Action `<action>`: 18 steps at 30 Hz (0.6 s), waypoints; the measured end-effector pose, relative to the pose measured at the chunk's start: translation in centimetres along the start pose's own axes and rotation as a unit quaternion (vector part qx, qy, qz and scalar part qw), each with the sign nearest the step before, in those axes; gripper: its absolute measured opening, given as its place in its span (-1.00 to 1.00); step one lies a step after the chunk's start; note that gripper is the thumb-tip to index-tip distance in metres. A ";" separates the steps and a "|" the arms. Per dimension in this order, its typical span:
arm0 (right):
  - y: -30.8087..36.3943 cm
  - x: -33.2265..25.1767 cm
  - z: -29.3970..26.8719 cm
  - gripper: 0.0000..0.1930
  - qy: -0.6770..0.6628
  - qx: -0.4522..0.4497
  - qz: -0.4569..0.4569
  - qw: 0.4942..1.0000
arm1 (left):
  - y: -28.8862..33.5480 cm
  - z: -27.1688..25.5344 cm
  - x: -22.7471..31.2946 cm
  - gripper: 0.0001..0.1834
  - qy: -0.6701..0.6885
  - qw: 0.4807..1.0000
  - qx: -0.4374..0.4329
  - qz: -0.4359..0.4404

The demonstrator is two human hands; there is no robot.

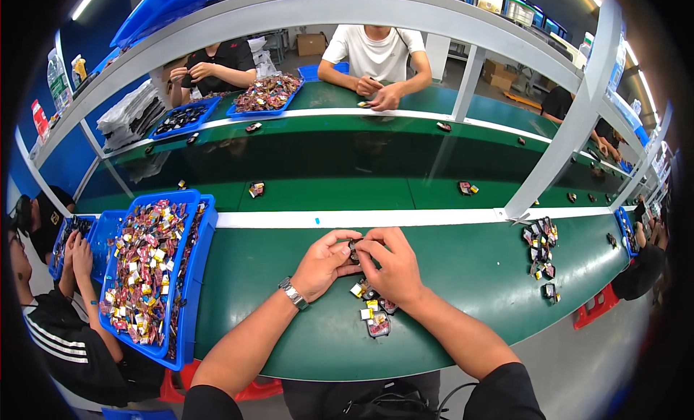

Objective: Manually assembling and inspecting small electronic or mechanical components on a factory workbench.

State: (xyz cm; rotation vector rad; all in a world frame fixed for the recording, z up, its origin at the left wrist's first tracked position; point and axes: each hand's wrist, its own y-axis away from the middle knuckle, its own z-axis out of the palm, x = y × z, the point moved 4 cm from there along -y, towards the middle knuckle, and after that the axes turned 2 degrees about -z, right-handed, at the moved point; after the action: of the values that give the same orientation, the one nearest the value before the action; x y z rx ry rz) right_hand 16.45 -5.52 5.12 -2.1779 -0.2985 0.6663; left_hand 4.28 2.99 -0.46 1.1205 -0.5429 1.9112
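Above the green table, my left hand [319, 266] is closed round a small black part [354, 254], mostly covered by fingers. Bent over the same part, my right hand [396, 267] presses its thumb and fingertips onto it; whether anything smaller is pinched there is hidden. Just below the hands lies a loose cluster of small black-cased electronic pieces [377, 324] with white and yellow tabs, partly under my right hand. My left wrist wears a metal-band watch [293, 293].
To the left, stacked blue trays [204, 239] hold many small coloured pieces. More black pieces [540, 246] lie in a row at right. A white rail [275, 220] and grey frame posts [557, 142] border the conveyor belt [347, 192]. Co-workers sit opposite and at both sides.
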 end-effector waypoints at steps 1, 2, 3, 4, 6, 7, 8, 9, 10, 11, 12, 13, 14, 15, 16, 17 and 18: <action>0.0 -0.1 -0.1 -0.81 0.000 -0.001 -0.002 1.000 | 0.0 -0.1 -0.1 -0.66 0.004 1.000 0.000 -0.002; 0.0 -0.2 -0.2 -0.81 0.006 0.000 -0.006 1.000 | -0.1 -0.1 -0.1 -0.65 0.009 1.000 0.001 -0.004; 0.0 -0.4 -0.2 -0.82 0.009 0.000 -0.010 1.000 | 0.0 -0.2 0.0 -0.65 0.009 1.000 0.003 -0.002; 0.0 -0.5 -0.1 -0.82 0.007 -0.001 -0.012 1.000 | 0.0 -0.2 0.0 -0.65 0.013 1.000 0.002 -0.003; 0.0 -0.7 0.0 -0.82 0.031 -0.008 -0.015 0.999 | 0.1 -0.1 0.0 -0.65 0.020 1.000 0.003 -0.004; 0.0 -0.7 0.0 -0.82 0.032 -0.009 -0.015 0.999 | 0.1 -0.1 0.0 -0.66 0.017 1.000 0.004 -0.005; 0.1 -0.5 0.1 -0.81 0.043 -0.013 -0.021 0.999 | 0.0 -0.1 -0.1 -0.67 0.014 1.000 0.006 -0.007; 0.2 -0.4 0.2 -0.80 0.055 -0.018 -0.027 0.998 | 0.0 0.0 -0.1 -0.67 0.015 1.000 0.005 -0.007; 0.3 -0.3 0.2 -0.80 0.056 -0.018 -0.027 0.998 | -0.1 0.1 -0.1 -0.67 0.011 1.000 0.006 -0.007; 0.3 -0.2 0.2 -0.80 0.065 -0.025 -0.029 0.997 | -0.1 0.2 -0.1 -0.68 0.008 1.000 0.007 -0.007; 0.3 -0.1 0.3 -0.79 0.072 -0.031 -0.032 0.996 | -0.1 0.0 -0.1 -0.68 0.008 1.000 0.008 -0.007; 0.3 -0.2 0.4 -0.79 0.071 -0.031 -0.032 0.996 | -0.1 -0.1 -0.1 -0.68 0.004 1.000 0.011 -0.007; 0.3 -0.4 0.5 -0.79 0.070 -0.036 -0.033 0.996 | 0.0 -0.2 -0.1 -0.68 0.001 1.000 0.014 -0.007; 0.3 -0.5 0.4 -0.79 0.072 -0.041 -0.033 0.996 | 0.0 -0.2 -0.1 -0.68 0.001 1.000 0.013 -0.006; 0.3 -0.5 0.3 -0.79 0.073 -0.041 -0.033 0.996 | 0.0 -0.1 -0.2 -0.68 0.001 1.000 0.012 -0.004; 0.2 -0.4 0.3 -0.78 0.083 -0.040 -0.042 0.995 | 0.0 0.0 -0.2 -0.68 0.000 1.000 0.011 -0.002; 0.2 -0.4 0.3 -0.78 0.092 -0.037 -0.051 0.994 | 0.0 0.0 -0.2 -0.68 0.000 1.000 0.011 -0.002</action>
State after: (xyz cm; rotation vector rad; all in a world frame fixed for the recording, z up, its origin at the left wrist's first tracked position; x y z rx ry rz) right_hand 16.00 -5.61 4.99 -2.2599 -0.3395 0.3999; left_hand 4.34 2.95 -0.63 1.1334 -0.5214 1.9186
